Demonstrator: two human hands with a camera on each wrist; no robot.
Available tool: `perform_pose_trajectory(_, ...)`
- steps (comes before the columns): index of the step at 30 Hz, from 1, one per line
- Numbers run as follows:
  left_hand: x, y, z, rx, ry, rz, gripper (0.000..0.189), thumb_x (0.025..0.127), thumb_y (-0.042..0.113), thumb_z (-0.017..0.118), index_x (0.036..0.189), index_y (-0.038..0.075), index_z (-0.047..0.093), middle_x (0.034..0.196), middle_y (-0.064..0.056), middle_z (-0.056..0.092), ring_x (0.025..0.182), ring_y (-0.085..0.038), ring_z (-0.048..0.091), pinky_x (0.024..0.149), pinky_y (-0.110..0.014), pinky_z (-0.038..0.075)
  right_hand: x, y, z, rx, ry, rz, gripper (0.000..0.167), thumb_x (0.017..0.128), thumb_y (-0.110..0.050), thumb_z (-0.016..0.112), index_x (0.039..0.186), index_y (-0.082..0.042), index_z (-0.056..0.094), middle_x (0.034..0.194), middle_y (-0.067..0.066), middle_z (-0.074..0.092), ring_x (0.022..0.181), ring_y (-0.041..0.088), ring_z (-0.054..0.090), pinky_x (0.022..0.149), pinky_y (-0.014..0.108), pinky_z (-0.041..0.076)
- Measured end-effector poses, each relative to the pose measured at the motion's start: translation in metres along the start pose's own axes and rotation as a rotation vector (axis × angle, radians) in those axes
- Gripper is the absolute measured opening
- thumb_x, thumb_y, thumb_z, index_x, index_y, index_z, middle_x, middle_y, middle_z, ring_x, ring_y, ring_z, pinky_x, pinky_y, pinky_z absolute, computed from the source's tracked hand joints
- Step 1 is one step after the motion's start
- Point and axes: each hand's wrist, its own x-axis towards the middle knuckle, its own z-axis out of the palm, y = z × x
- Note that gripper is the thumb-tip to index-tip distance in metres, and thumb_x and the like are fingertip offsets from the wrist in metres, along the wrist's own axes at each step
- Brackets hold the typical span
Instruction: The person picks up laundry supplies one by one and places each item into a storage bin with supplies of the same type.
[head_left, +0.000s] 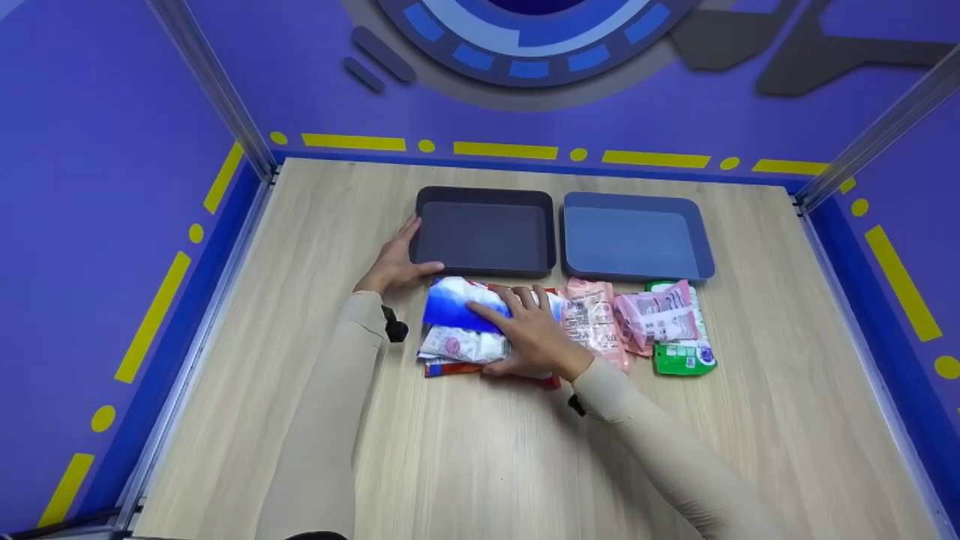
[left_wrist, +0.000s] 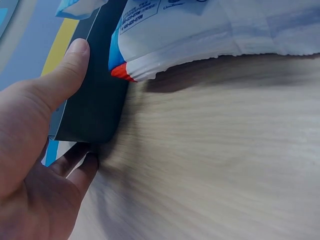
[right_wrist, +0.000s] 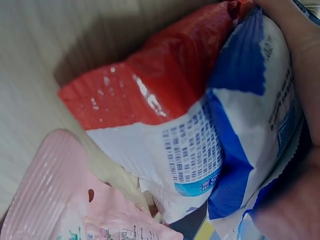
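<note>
My left hand (head_left: 391,264) spans the front left corner of a dark grey tray (head_left: 484,234). Its thumb lies along the front wall and its fingers along the left side, fairly straight. My right hand (head_left: 538,336) grips a blue and white plastic packet (head_left: 454,309), fingers over its top and thumb on the near side. Under and beside it lies a red and white packet (right_wrist: 165,95), partly covered by the hand. In the left wrist view, a white packet edge (left_wrist: 175,45) casts a shadow on the tabletop beside the tray.
A blue-grey tray (head_left: 628,241) stands right of the dark one, with nothing in it. Right of my right hand lie a pink packet (head_left: 591,321), a smaller pink packet (head_left: 652,315) and a green and white packet (head_left: 684,360). Blue panels (head_left: 487,112) wall in the wooden table (head_left: 480,465).
</note>
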Motion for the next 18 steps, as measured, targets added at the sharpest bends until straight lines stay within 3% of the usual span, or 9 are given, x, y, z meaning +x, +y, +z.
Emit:
perform_pose_trajectory(11,-0.0001,0.0005,-0.0007,-0.008,0.002,0.0,0.106,0.089,0.038,0.081,0.166,0.01,0.013,0.173,-0.005,0.004,0.158,-0.024,0.006,0.128,-0.04,0.012,0.0018,0.0011,-0.0004,0.037,-0.056,0.042,0.105,0.076,-0.076,0.073,0.163,-0.041,0.026,0.158,0.019,0.035,0.139,0.043,0.035,0.116,0.073,0.015)
perform_pose_trajectory(18,-0.0008,-0.0004,-0.0006,-0.005,0.003,0.005,0.107,0.089,0.039,0.081,0.166,0.01,0.013,0.173,-0.006,0.004,0.158,-0.025,0.006,0.128,-0.041,0.013,0.0035,0.0031,-0.0011,0.043,-0.05,0.03,0.099,0.078,-0.069,0.076,0.162,-0.04,0.03,0.154,0.015,0.041,0.133,0.041,0.04,0.112,0.071,0.023)
